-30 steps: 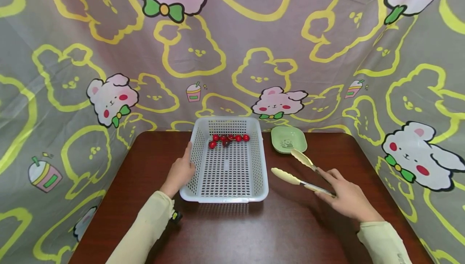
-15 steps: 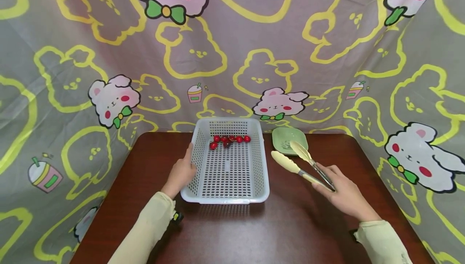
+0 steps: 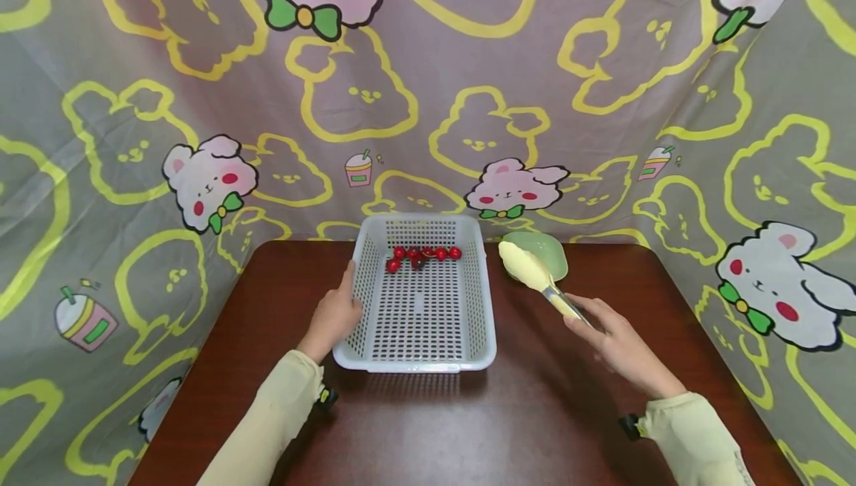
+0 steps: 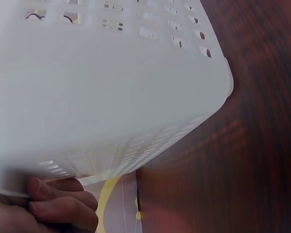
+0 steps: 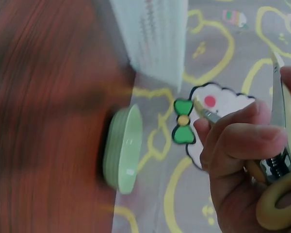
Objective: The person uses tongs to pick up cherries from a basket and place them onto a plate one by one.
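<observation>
At the left side of a white plastic basket [image 3: 420, 330], my left hand [image 3: 336, 315] grips the rim; in the left wrist view its fingers [image 4: 63, 206] curl beneath the edge. Several red cherries [image 3: 441, 253] lie toward the back of the basket, one or two of them darker. My right hand [image 3: 625, 345] holds metal tongs [image 3: 528, 267] with cream-coloured scalloped heads, pointing up and left. The heads lie nearly together and overlap a green bowl [image 3: 551, 252] in the head view. In the right wrist view the fingers bend around the tong arms, near a ring at the handle end.
The green bowl stands just right of the basket at the back of the dark brown wooden table [image 3: 428, 426]. A patterned cloth [image 3: 428, 62] hangs behind and along both sides of the table.
My right hand has brought the tong arms together from wide apart and turned them, with the heads moving up toward the bowl. The left hand and basket have stayed put.
</observation>
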A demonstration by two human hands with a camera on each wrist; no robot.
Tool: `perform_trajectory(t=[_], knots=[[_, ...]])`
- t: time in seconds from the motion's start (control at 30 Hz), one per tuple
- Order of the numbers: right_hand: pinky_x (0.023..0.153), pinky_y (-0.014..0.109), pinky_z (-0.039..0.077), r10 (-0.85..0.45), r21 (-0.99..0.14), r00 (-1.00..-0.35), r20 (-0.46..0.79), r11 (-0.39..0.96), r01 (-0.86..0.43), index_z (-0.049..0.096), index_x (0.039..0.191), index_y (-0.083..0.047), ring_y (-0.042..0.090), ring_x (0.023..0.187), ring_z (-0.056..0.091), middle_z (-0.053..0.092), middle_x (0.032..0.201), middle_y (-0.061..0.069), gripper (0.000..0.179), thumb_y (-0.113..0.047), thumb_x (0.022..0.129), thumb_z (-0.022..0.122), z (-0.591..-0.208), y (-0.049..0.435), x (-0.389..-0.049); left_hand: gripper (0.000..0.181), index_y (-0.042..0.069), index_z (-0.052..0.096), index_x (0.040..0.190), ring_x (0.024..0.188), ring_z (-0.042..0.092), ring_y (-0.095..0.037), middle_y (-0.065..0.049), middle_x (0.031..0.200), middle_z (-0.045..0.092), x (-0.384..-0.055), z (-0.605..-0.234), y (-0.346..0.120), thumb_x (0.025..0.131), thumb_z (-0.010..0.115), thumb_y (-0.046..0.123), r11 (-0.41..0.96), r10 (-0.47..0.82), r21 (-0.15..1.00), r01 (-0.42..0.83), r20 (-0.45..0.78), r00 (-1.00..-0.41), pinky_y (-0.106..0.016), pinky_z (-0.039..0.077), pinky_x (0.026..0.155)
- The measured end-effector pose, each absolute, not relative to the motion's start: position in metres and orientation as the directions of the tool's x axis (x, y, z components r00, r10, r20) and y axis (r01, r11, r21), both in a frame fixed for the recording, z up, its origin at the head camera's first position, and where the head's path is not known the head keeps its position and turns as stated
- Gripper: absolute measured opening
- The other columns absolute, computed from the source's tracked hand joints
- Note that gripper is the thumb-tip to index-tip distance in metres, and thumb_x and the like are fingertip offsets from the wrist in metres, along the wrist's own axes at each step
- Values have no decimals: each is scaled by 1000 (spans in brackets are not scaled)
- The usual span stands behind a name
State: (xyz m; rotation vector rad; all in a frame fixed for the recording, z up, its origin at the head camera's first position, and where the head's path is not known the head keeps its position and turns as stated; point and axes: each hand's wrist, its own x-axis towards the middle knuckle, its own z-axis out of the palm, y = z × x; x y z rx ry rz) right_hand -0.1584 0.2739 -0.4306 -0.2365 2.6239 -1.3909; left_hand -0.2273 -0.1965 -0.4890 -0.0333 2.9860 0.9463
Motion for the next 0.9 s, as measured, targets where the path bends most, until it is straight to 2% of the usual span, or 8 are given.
perform_trajectory(t=[0.1, 0.17, 0.37, 0.9], knots=[[41, 36, 39, -230, -895, -966, -114, 446, -1, 45, 155, -18, 19, 47, 40, 48, 107, 14, 57, -41, 105, 57, -425, 268, -158, 79, 12, 9, 168, 46, 48, -21, -9, 63, 53, -227, -489, -197, 99, 50, 11, 817, -13, 576, -18, -12, -1000, -32, 40, 48], [39, 36, 37, -246, -919, -962, -116, 394, 10, 47, 153, -13, 19, 45, 38, 47, 92, 13, 54, -38, 106, 56, -423, 264, -159, 79, 12, 9, 167, 45, 47, -21, -9, 62, 53, -227, -489, -198, 99, 50, 11, 818, -10, 576, -12, -8, -1000, -32, 39, 47], [38, 33, 35, -280, -936, -950, -140, 349, 36, 46, 150, -6, 15, 46, 39, 46, 66, 8, 53, -35, 107, 53, -418, 253, -159, 79, 13, 9, 168, 46, 48, -22, -9, 63, 53, -227, -489, -197, 100, 50, 12, 814, -15, 580, -17, -9, -1000, -32, 39, 47], [40, 29, 34, -336, -944, -922, -194, 320, 82, 57, 130, -4, 14, 47, 39, 46, 69, 10, 42, -39, 107, 52, -409, 222, -168, 80, 14, 8, 168, 47, 48, -22, -9, 63, 54, -226, -487, -197, 99, 49, 11, 808, -16, 588, -25, -21, -1000, -32, 40, 48]])
